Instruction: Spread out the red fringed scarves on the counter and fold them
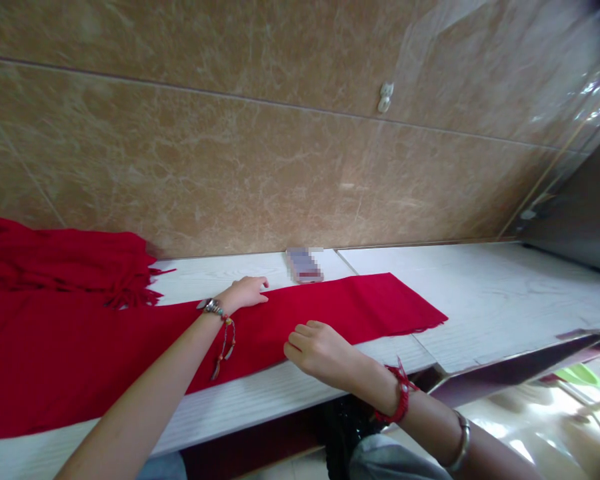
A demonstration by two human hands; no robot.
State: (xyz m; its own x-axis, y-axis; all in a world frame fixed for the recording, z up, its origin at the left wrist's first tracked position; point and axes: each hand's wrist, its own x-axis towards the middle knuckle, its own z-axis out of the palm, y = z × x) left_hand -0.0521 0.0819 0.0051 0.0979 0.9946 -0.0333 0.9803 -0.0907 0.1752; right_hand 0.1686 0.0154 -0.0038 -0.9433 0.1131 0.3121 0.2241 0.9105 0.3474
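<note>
A long red scarf (350,307) lies flattened in a narrow strip along the white wood-grain counter (230,397), its right end cut at a slant with a short fringe. My left hand (245,293) rests at the scarf's far edge, thumb and fingers apart, nothing gripped in it. Over the near edge is my right hand (320,350), its fingers curled in; whatever they hold, if anything, is hidden. At the left, a bunched red fringed cloth (70,260) lies against the wall, beside the wider part of the scarf.
A phone (304,265), partly blurred, lies on the counter between scarf and wall. The brown marbled tile wall (230,167) rises right behind. A dark panel (575,193) stands at the far right. Below the counter's front edge, a green basin (579,375) shows at the right.
</note>
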